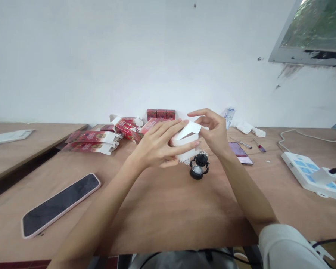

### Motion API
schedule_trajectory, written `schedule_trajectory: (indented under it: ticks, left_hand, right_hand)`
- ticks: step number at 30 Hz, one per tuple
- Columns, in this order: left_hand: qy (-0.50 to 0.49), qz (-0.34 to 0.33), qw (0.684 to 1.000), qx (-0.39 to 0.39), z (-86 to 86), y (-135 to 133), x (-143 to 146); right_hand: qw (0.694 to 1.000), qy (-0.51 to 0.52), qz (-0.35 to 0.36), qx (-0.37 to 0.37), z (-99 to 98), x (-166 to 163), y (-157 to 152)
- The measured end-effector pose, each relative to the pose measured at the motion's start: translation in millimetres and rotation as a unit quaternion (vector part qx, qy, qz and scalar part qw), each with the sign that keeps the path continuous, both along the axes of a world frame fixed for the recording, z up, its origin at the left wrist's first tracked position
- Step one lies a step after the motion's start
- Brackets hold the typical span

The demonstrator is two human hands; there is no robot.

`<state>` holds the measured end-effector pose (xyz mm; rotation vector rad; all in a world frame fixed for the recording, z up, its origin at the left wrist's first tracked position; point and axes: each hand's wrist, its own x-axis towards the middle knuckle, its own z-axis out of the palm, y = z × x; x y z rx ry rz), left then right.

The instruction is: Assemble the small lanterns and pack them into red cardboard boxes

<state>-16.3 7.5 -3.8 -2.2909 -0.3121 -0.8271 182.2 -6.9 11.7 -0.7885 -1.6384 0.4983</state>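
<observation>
Gripping with fingers laid over its top and thumb along its near side, the left hand (159, 145) holds a small white carton (188, 140). Right hand (214, 130) is at the carton's open end with its fingers bent; whether they pinch the flap (192, 128) or only touch it, I cannot tell. As landmark I take the black lantern (199, 166), which stands upright on the wooden table (168, 213). The carton is raised just behind this lantern and a little to its left. Its visible walls are plain white and smooth, with clean straight edges. It lies tilted, the open end turned toward the right, and the upper flap stands off from the wall below, so that a dark narrow gap shows between them. Near the left fingers, a reddish tint appears on the carton; the remaining surface is hidden by the hand. Well to the left of the lantern are flat red printed cartons (91, 142) with white end flaps, and behind it, three small red boxes (161, 114) stand in a row.
</observation>
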Motion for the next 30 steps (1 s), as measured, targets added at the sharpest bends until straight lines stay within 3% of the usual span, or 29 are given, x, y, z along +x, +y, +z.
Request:
schedule_trajectory:
  ticks: [5, 18, 27, 30]
  left_hand:
    - [-0.012, -0.007, 1.0, 0.016, 1.5, 0.5, -1.9]
    - [-0.003, 0.036, 0.999, 0.001, 0.7, 2.6, -4.1]
    - [-0.021, 0.006, 0.999, -0.026, 2.4, 0.6, -3.8]
    - [-0.044, 0.015, 0.998, -0.039, 2.5, 5.1, -8.1]
  right_hand:
    - [0.998, -0.024, 0.048, 0.042, -1.2, 4.0, 2.4]
    - [0.998, -0.017, 0.046, -0.027, -1.5, -0.2, 3.6]
    - [0.998, -0.015, 0.055, -0.021, -1.3, 1.0, 5.2]
    - [0.994, -0.01, 0.08, -0.07, -1.1, 0.8, 3.8]
